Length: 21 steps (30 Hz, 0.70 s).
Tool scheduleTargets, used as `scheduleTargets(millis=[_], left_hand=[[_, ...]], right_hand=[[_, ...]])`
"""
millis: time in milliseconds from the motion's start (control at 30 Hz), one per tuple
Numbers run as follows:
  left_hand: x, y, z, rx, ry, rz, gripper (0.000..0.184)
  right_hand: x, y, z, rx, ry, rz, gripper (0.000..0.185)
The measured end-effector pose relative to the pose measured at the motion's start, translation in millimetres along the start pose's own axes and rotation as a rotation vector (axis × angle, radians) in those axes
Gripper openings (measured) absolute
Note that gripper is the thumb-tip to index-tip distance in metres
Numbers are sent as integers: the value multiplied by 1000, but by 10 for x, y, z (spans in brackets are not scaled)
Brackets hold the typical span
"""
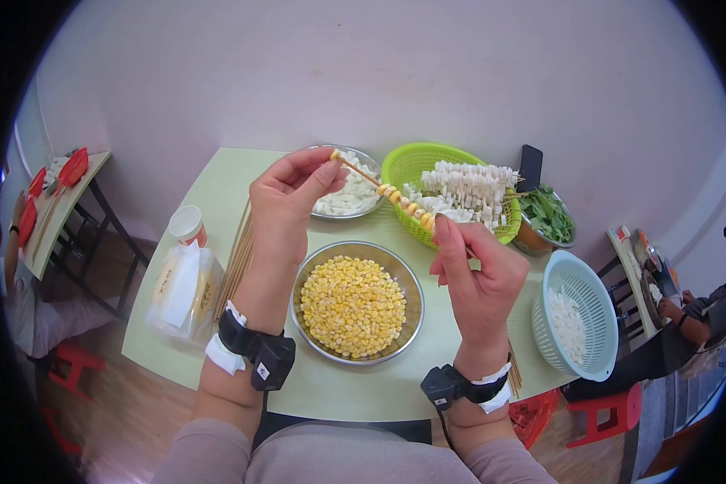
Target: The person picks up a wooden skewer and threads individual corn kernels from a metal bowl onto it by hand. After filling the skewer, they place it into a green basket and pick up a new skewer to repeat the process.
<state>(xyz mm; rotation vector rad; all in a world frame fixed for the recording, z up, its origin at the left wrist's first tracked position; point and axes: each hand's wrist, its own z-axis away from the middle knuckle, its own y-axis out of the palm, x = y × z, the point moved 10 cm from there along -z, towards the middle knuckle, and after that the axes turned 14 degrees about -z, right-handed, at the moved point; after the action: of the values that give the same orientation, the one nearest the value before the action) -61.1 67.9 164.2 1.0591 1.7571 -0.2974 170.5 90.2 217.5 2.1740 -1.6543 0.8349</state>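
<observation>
My right hand (484, 278) grips a wooden skewer (361, 173) threaded with several yellow corn kernels (407, 204) along its right part. At the skewer's left tip, my left hand (286, 198) pinches a single corn kernel (335, 155) between thumb and forefinger. Bare wood shows between that kernel and the row of others. Below both hands stands a steel bowl (417, 310) full of loose corn kernels (353, 306). Each wrist wears a black strap with a small box.
Behind are a metal dish (343, 216) of white pieces and a green basket (403, 165) of white skewers. A blue colander (605, 323), leafy greens (548, 214), phone (530, 165), paper cup (187, 224), tissue pack (184, 294) and bare skewers (238, 258) surround the bowl. Other people sit at both sides.
</observation>
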Motion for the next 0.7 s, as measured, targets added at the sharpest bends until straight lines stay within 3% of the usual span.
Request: scheduleTargets(millis=[700], left_hand=[[-176, 308, 215, 145, 50, -146, 17]], right_hand=[[-112, 99, -6, 9, -1, 39, 11]])
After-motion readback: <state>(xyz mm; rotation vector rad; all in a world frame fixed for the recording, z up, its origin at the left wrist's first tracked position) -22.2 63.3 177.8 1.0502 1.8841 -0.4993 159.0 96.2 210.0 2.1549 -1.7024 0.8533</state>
